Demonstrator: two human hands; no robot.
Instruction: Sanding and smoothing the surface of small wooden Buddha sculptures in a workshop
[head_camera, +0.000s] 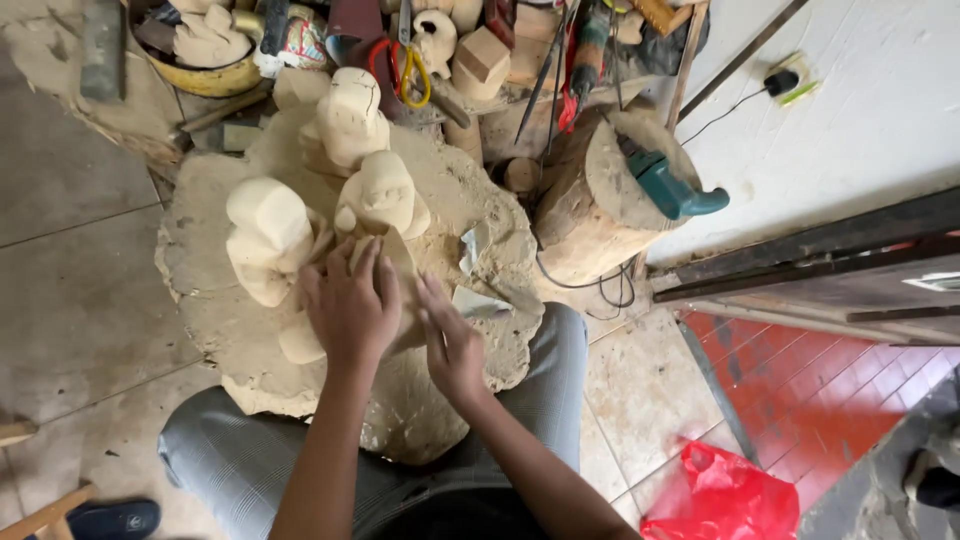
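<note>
My left hand (350, 305) presses down on a pale wooden carving (400, 255) lying on a dusty stump block (230, 330) between my knees. My right hand (452, 345) rests flat against the carving's right side, next to a scrap of sandpaper (478, 303); whether it grips anything I cannot tell. Three unfinished carved figures (268, 235) (385, 195) (350, 120) stand on the block just beyond my hands.
A teal power tool (670, 190) lies on a round log (600, 215) at the right. Scissors (405, 65), wood blocks and hand tools crowd the far side. A red plastic bag (725, 495) lies on the floor at lower right. Dark planks (800, 260) lean at the right.
</note>
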